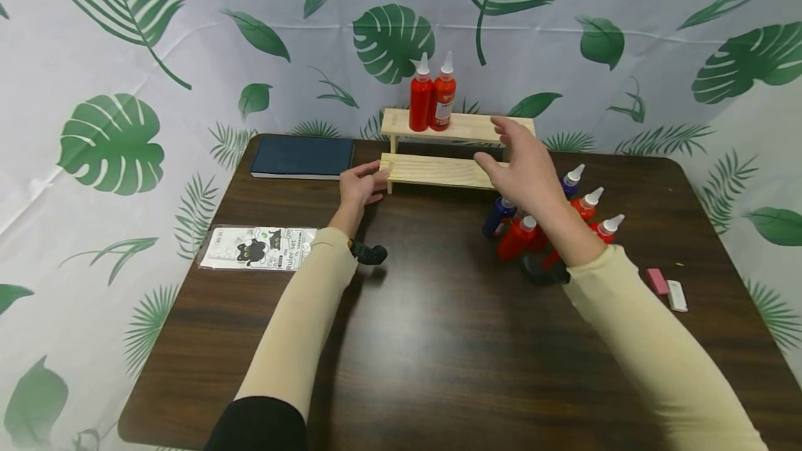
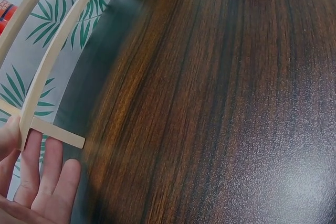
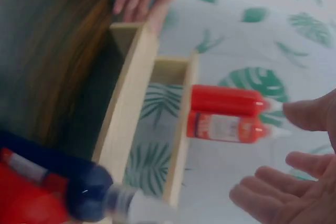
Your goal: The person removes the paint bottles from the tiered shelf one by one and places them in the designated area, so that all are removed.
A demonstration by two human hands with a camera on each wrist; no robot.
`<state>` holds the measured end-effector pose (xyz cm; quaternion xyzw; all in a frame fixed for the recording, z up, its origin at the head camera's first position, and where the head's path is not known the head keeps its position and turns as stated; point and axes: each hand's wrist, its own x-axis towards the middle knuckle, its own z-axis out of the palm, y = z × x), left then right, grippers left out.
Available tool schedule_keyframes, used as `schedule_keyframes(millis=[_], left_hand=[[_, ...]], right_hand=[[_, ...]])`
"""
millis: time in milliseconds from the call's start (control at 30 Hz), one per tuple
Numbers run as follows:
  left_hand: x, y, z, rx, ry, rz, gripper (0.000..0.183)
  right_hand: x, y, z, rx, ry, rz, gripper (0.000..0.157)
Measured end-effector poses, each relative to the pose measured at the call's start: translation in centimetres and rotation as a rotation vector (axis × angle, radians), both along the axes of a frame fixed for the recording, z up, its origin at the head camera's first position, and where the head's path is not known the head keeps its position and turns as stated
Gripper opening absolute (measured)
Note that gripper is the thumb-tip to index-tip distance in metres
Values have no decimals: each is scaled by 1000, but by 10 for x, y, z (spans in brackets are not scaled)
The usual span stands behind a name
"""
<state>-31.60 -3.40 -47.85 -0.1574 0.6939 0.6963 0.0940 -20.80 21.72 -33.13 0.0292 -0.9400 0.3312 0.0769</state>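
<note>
A two-tier wooden shelf (image 1: pixel 438 171) stands at the back of the table. Two paint bottles with white nozzle caps, one red (image 1: pixel 420 104) and one orange-red (image 1: pixel 443 104), stand side by side on its upper tier. My left hand (image 1: pixel 360 188) grips the left end of the lower tier; in the left wrist view the thumb lies at the board's edge and the fingers (image 2: pixel 51 169) are by its leg. Above the right part of the shelf hovers my right hand (image 1: pixel 526 165), fingers spread and holding nothing. Below it are a blue bottle (image 1: pixel 498 217) and a red bottle (image 1: pixel 517 238).
More red and blue bottles (image 1: pixel 587 204) cluster at the right, partly hidden by my right forearm. A dark blue book (image 1: pixel 302 156) lies at the back left, with a ruler-set packet (image 1: pixel 257 248) in front of it. Pink (image 1: pixel 656 281) and white (image 1: pixel 677 296) small blocks lie far right.
</note>
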Motion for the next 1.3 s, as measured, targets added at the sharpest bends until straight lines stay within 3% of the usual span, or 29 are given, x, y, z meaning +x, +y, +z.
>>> schedule_keyframes(millis=[100,300,400,500,667,967,1133,1300], left_hand=[[0,0,-1,3,-4,1,34],[-2,0,-1,5,1,-3,34],[-1,0,0,4,0,8,33],[-1,1,0,4,-2,5,32],[-2,3,0,2,-6,-5,32],[-3,1,0,1,-9,0,33],[-4,1,1,-1,-9,-3,33],[-5,0,-2,0,-11,3,33]], right_hand=[[-36,-6,1,21,-73,22,67],[-98,-18,-8,-94,-131,-18,71],[-118,-22,-18,-186,-119,-22,71],[-128,-26,-28,-262,-112,-7,70],[-133,-34,-36,-348,-96,-15,66],[-130,-47,-31,-364,-72,-175,51],[-108,-54,-25,-467,-21,-250,48],[-66,-62,-24,-579,84,-202,45]])
